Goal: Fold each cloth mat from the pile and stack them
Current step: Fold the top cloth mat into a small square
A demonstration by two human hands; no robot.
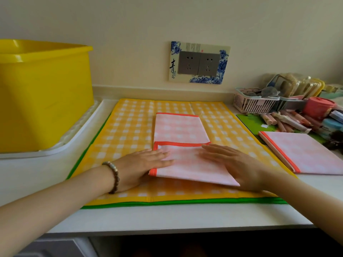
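Only a thin green edge [185, 202] shows of whatever lies beneath the yellow checked mat [126, 130]. The folded pink mat [306, 154] at the right runs off the frame, and the clutter [297, 115] behind it is too blurred to name. At centre frame, on the yellow one spread over the bench [167, 217], the pink checked mat [178, 128] with orange trim has its near part folded over; my left hand [141, 164] and right hand [239, 164] lie flat on that flap, fingers straight, gripping nothing.
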